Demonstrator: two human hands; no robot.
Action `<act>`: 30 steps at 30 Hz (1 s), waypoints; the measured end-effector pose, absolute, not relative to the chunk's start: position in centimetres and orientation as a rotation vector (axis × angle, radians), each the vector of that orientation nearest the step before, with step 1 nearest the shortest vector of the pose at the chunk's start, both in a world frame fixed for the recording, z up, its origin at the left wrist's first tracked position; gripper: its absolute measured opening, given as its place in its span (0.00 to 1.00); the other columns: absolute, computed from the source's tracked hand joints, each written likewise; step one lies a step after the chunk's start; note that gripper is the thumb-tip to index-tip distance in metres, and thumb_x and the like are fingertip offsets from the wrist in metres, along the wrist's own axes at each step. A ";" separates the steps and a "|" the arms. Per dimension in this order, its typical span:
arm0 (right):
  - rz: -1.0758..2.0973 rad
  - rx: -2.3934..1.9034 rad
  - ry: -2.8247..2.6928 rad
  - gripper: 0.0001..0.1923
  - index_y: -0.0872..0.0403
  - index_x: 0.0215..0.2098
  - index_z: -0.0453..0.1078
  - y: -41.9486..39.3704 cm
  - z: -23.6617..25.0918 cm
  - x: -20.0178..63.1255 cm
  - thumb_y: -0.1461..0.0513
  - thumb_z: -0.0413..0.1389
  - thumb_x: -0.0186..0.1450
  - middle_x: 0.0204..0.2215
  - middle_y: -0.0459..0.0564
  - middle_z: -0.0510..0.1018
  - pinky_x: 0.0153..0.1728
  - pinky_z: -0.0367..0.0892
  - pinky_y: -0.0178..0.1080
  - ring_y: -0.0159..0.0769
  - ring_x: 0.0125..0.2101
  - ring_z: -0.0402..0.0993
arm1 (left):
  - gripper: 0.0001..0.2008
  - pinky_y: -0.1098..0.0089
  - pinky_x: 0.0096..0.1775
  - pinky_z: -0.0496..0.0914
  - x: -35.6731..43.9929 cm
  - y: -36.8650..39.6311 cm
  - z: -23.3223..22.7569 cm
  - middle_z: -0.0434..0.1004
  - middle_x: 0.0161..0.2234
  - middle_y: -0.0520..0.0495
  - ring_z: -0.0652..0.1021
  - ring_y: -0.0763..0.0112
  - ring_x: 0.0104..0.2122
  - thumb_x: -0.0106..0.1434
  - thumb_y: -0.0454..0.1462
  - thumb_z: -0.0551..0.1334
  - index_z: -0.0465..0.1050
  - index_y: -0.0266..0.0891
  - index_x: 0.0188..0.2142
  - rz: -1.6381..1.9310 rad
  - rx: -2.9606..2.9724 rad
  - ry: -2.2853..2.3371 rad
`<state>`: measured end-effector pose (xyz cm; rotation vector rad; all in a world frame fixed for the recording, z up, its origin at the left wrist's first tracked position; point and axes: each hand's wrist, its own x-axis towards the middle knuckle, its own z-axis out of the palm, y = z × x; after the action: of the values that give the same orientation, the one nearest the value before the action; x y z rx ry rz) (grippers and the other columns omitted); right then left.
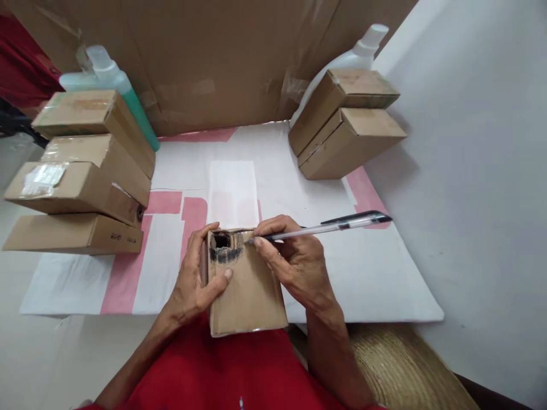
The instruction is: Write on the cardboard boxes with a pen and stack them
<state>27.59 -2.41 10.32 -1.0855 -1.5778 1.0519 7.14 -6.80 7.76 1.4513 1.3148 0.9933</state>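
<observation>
Currently, left hand has grip round side of cardboard box, over near edge of surface; right hand grip pinches pen, tip near dark-edged hole in box.

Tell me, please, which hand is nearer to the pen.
Right: the right hand holds the pen. The left hand is apart from it, to the left, holding the box.
</observation>
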 end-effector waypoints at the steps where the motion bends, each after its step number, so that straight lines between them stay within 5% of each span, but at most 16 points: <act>1: 1.045 -1.091 -1.555 0.02 0.51 0.38 0.73 -2.3 10.3 27.3 0.62 0.60 0.71 0.35 0.44 0.77 0.27 0.68 0.34 0.29 0.29 0.73 | 0.35 0.46 0.66 0.64 7.1 -6.8 7.7 0.66 0.65 0.39 0.69 0.49 0.65 0.65 0.46 0.66 0.58 0.47 0.69 0.994 1.452 1.312; 8: 0.835 -1.243 -1.166 0.09 0.50 0.44 0.66 1.3 8.0 27.7 0.54 0.56 0.74 0.35 0.44 0.80 0.23 0.64 0.32 0.28 0.24 0.70 | 0.37 0.44 0.66 0.62 6.4 -7.0 7.6 0.67 0.64 0.39 0.71 0.46 0.63 0.65 0.50 0.66 0.58 0.46 0.69 1.002 1.377 1.354; 14: 0.891 -2.203 -1.716 0.06 0.56 0.43 0.71 3.2 1.0 29.6 0.61 0.55 0.74 0.40 0.57 0.83 0.41 0.67 0.39 0.42 0.41 0.79 | 0.38 0.49 0.63 0.68 6.2 -7.4 8.3 0.68 0.63 0.41 0.72 0.48 0.62 0.66 0.53 0.65 0.57 0.48 0.71 0.994 1.298 1.376; 17: 0.896 -2.302 -1.723 0.09 0.60 0.49 0.72 2.5 -0.6 28.9 0.63 0.54 0.74 0.47 0.66 0.83 0.42 0.67 0.42 0.48 0.45 0.80 | 0.38 0.50 0.61 0.70 6.2 -7.4 8.3 0.69 0.63 0.41 0.73 0.48 0.61 0.65 0.53 0.65 0.57 0.50 0.71 0.992 1.272 1.393; 30: 0.621 -2.735 -1.506 0.35 0.65 0.59 0.66 -3.4 -0.2 34.8 0.47 0.64 0.67 0.56 0.71 0.74 0.50 0.70 0.49 0.61 0.57 0.73 | 0.31 0.57 0.58 0.73 6.3 -8.2 7.3 0.71 0.59 0.42 0.76 0.55 0.57 0.66 0.48 0.67 0.61 0.48 0.64 1.144 1.269 1.384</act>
<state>34.83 -3.42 -0.25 -2.7347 -1.5058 0.6212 6.32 -8.24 7.30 1.2689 1.3843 1.1443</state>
